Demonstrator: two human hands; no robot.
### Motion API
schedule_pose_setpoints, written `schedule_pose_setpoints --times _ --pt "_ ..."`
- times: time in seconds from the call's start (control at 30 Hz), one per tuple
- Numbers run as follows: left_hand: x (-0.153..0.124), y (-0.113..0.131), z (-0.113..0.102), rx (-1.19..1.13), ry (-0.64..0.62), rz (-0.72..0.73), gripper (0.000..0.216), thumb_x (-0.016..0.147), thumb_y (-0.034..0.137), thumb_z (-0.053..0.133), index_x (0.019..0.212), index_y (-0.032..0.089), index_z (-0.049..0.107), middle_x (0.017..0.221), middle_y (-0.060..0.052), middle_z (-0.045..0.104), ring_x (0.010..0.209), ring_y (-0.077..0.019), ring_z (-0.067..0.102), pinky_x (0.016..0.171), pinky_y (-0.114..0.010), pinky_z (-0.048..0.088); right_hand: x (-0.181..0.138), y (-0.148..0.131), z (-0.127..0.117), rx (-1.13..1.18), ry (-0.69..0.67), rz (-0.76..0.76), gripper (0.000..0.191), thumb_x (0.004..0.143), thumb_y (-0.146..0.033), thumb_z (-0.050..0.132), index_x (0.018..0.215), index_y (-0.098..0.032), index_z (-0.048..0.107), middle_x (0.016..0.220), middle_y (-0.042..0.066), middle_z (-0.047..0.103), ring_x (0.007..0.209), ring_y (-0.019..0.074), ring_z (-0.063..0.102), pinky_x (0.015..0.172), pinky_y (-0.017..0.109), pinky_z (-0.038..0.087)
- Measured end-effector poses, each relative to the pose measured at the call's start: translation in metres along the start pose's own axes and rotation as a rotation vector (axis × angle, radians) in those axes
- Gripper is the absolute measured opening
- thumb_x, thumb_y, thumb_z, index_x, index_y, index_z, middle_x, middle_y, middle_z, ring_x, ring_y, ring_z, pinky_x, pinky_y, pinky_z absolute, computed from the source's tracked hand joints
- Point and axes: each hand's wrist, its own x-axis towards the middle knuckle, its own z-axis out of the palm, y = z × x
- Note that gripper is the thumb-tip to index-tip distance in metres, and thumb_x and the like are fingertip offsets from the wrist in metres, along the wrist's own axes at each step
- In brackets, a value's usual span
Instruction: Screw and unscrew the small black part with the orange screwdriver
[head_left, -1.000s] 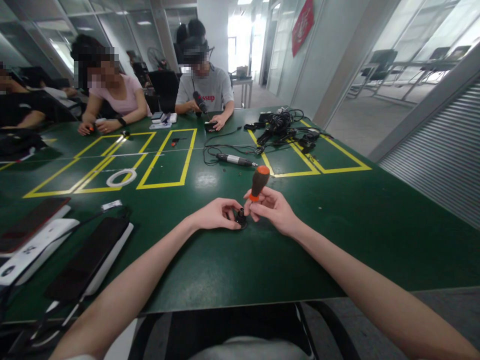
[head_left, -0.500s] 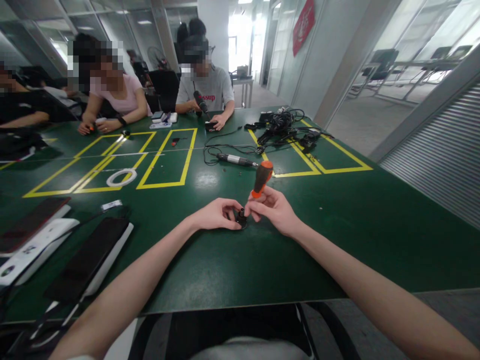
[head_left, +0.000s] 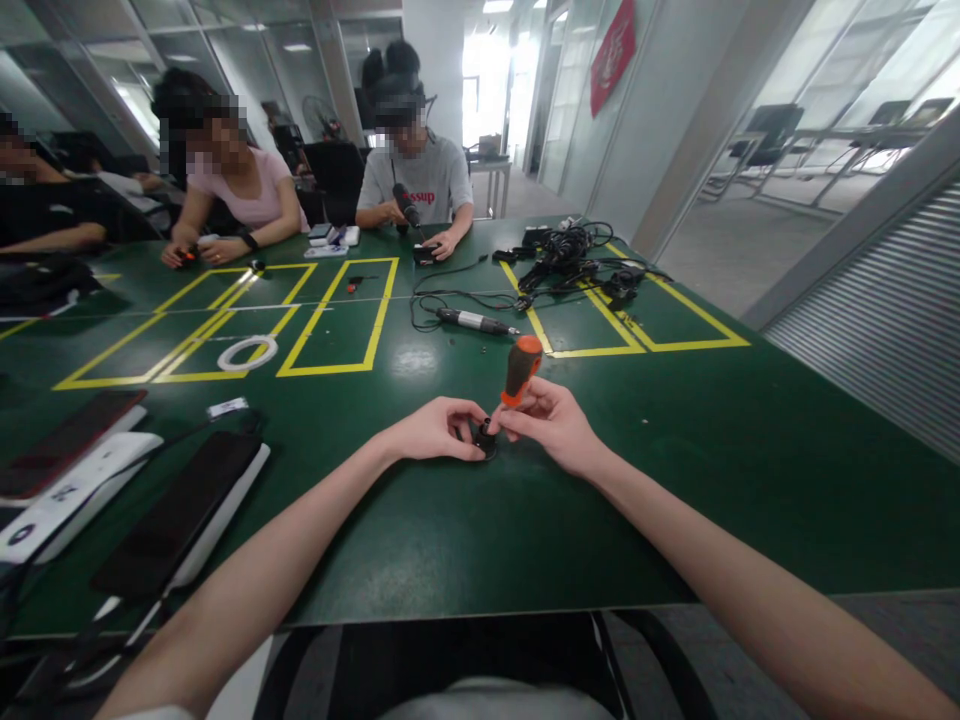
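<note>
My right hand [head_left: 553,425] is closed around a screwdriver with a black and orange handle [head_left: 520,368], which stands nearly upright and leans slightly right. Its tip points down into a small black part [head_left: 484,440] on the green table [head_left: 675,470]. My left hand [head_left: 433,429] pinches that small black part from the left and holds it against the table. The screwdriver's shaft is hidden between my fingers.
Dark phones on white blocks [head_left: 176,515] lie at the near left. An electric screwdriver with its cable [head_left: 472,321], a heap of black cables [head_left: 570,255] and a white tape ring [head_left: 246,353] lie further back among yellow taped boxes. Other people sit at the far side.
The screwdriver handle has tilted a little, leaning right half a second ago and now closer to upright. Both hands stay on the small black part.
</note>
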Motion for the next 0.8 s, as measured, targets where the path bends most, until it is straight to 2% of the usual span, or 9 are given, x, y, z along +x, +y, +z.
schedule_pose_setpoints --times 0.2,0.27,0.37,0.47,0.57,0.7,0.8 --pt "0.0007 -0.0002 0.0006 -0.02 -0.004 0.004 0.038 0.064 0.028 0.087 0.095 0.014 0.068 0.074 0.003 0.068 0.062 -0.0086 0.06 0.061 -0.021 0.046 0.0 -0.0029 -0.0018 -0.067 0.001 0.017 0.037 0.083 -0.053 0.083 0.085 -0.018 0.072 0.071 0.001 0.07 0.053 0.0105 0.057 0.056 0.027 0.05" --pt "0.0008 0.0008 0.0011 -0.019 -0.007 -0.001 0.038 0.064 0.027 0.087 0.094 0.014 0.068 0.073 0.004 0.067 0.062 -0.0083 0.059 0.06 -0.021 0.046 -0.0004 -0.0024 -0.0016 -0.037 -0.013 0.005 0.037 0.086 -0.054 0.081 0.09 -0.018 0.071 0.071 0.001 0.07 0.053 0.0103 0.056 0.055 0.026 0.049" --pt "0.0005 0.0021 0.0015 -0.012 -0.004 0.004 0.036 0.064 0.026 0.086 0.093 0.015 0.068 0.07 0.005 0.066 0.061 -0.0079 0.059 0.06 -0.02 0.045 -0.0012 -0.0014 -0.001 -0.004 -0.01 -0.003 0.042 0.081 -0.052 0.086 0.101 -0.021 0.066 0.075 0.001 0.073 0.053 0.0107 0.057 0.054 0.026 0.05" --pt "0.0002 0.0019 0.0013 -0.006 0.001 0.008 0.036 0.065 0.027 0.087 0.093 0.015 0.068 0.068 0.005 0.065 0.06 -0.0075 0.057 0.06 -0.02 0.045 -0.0013 -0.0029 -0.0005 -0.042 -0.001 0.001 0.04 0.08 -0.051 0.087 0.091 -0.021 0.064 0.072 0.001 0.073 0.053 0.0109 0.056 0.054 0.026 0.05" --pt "0.0005 0.0012 0.001 -0.013 -0.006 0.007 0.039 0.064 0.028 0.087 0.097 0.015 0.069 0.069 0.005 0.066 0.061 -0.008 0.058 0.06 -0.02 0.045 -0.0005 -0.0066 0.0001 -0.098 0.017 -0.029 0.038 0.08 -0.052 0.086 0.081 -0.019 0.067 0.077 0.002 0.072 0.053 0.0101 0.055 0.054 0.027 0.049" --pt "0.0013 0.0011 0.0012 -0.038 0.025 0.01 0.042 0.063 0.026 0.086 0.099 0.015 0.069 0.076 0.003 0.068 0.062 -0.0085 0.06 0.06 -0.021 0.046 0.0007 -0.0087 0.0008 -0.113 0.023 -0.052 0.036 0.081 -0.052 0.086 0.078 -0.019 0.073 0.068 -0.002 0.063 0.051 0.0088 0.052 0.05 0.025 0.045" --pt "0.0019 0.0007 0.0015 -0.041 0.044 -0.006 0.041 0.064 0.028 0.085 0.098 0.014 0.067 0.074 0.003 0.066 0.06 -0.0083 0.059 0.059 -0.021 0.046 0.0009 -0.0066 0.001 -0.058 0.026 -0.015 0.036 0.084 -0.053 0.082 0.084 -0.019 0.073 0.066 -0.002 0.065 0.049 0.0089 0.053 0.05 0.025 0.046"
